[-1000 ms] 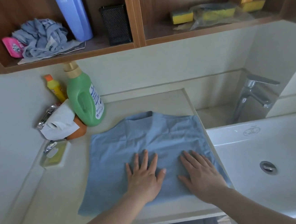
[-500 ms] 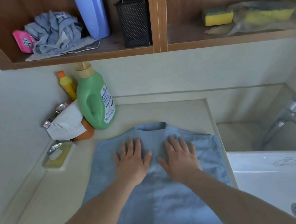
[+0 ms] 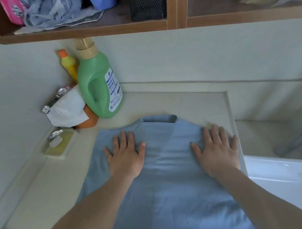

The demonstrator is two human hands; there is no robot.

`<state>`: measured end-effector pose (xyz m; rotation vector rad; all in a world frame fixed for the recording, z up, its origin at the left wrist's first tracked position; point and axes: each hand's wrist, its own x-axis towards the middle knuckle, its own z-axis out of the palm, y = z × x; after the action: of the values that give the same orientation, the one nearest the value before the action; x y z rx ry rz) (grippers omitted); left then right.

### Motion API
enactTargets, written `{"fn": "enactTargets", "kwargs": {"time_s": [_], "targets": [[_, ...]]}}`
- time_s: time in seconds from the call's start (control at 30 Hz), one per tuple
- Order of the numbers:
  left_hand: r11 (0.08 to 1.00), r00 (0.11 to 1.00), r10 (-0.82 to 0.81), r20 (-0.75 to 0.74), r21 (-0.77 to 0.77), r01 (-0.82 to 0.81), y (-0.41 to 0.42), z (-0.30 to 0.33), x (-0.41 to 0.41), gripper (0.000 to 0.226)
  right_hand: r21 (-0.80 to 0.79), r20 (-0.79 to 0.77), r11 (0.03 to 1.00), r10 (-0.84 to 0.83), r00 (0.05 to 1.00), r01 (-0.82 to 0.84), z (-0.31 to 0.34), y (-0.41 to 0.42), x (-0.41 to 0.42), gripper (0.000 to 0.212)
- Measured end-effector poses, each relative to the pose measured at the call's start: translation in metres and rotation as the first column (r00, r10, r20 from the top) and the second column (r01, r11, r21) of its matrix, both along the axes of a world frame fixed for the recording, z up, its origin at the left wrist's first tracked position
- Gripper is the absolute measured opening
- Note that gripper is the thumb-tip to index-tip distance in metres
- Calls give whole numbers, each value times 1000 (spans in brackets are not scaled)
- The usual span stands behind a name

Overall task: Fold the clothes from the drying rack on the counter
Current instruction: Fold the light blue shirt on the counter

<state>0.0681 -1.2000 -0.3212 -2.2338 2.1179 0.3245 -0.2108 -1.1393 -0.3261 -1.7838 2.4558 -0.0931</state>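
A plain light-blue shirt (image 3: 170, 168) fills the lower centre on a cream counter (image 3: 43, 189). At the left stand a green bottle (image 3: 97, 86) with a gold cap and a yellow bottle (image 3: 70, 66) with an orange cap. Top centre, a black dotted box (image 3: 146, 2).

I see a green detergent bottle (image 3: 98, 86) by the wall, a yellow bottle (image 3: 69, 65) behind it, a soap dish (image 3: 60, 144) nearer, a black mesh holder (image 3: 146, 2) shelved above
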Motion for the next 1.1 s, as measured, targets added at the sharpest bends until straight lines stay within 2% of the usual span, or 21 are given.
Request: {"fn": "enactTargets", "kwargs": {"time_s": [0.13, 0.23, 0.3, 0.43, 0.5, 0.6, 0.8, 1.1], "targets": [[997, 998, -23, -52, -77, 19, 20, 6, 0, 84, -91, -32, 996, 15, 999, -18, -2, 4, -1, 79], [968, 968, -242, -71, -91, 235, 59, 17, 3, 85, -154, -85, 984, 79, 993, -92, 3, 10, 3, 70], [926, 924, -375, -75, -73, 370, 90, 26, 8, 84, -185, -62, 972, 137, 989, -147, 9, 19, 23, 67], [865, 865, -502, -19, -5, 502, 131, 20, 17, 75, -152, 18, 923, 359, 933, -353, 28, 48, 96, 70], [882, 882, -471, 1, 7, 471, 138, 11, 26, 72, -28, 75, 902, 432, 899, -431, 30, 68, 132, 74], [913, 913, -408, 33, 12, 407, 140, 4, 56, 72, 87, 113, 903, 410, 905, -420, 17, 97, 156, 67], [931, 929, -365, 64, -8, 366, 146, 1, 138, 89, 125, 44, 951, 279, 959, -282, 13, 115, 143, 75], [980, 976, -199, 85, 24, 198, 147, 3, 184, 70, 122, 34, 992, 16, 999, -20, 15, 135, 108, 76]]}}
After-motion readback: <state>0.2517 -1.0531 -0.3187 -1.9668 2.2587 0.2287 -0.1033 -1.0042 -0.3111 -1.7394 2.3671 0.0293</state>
